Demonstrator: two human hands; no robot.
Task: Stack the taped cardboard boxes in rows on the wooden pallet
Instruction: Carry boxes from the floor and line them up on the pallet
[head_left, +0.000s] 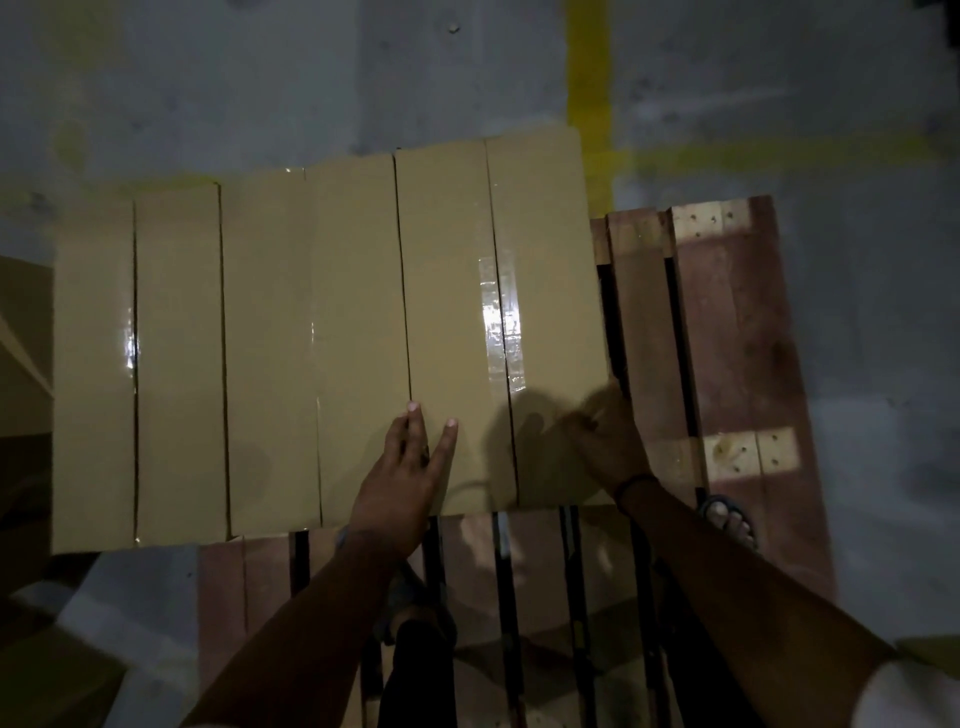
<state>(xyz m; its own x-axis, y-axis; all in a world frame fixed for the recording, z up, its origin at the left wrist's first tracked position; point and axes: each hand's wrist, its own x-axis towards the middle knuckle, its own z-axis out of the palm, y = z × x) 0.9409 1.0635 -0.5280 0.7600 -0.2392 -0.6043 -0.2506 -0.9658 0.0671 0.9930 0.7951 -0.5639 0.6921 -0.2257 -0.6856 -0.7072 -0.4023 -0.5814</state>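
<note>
Three taped cardboard boxes lie side by side in a row on the wooden pallet (727, 322): a left box (140, 364), a middle box (311, 338) and a right box (498, 249) with shiny clear tape along its seam. My left hand (405, 478) lies flat with straight fingers on the near end of the right box, close to the gap with the middle box. My right hand (608, 441) is blurred and rests at the right box's near right corner; its fingers look curled over the edge.
Bare pallet slats show to the right of the boxes and in front of them. My sandalled foot (730, 517) stands on the pallet's near right. Grey concrete floor with yellow line markings (589, 98) lies beyond. More cardboard sits at the far left (23, 332).
</note>
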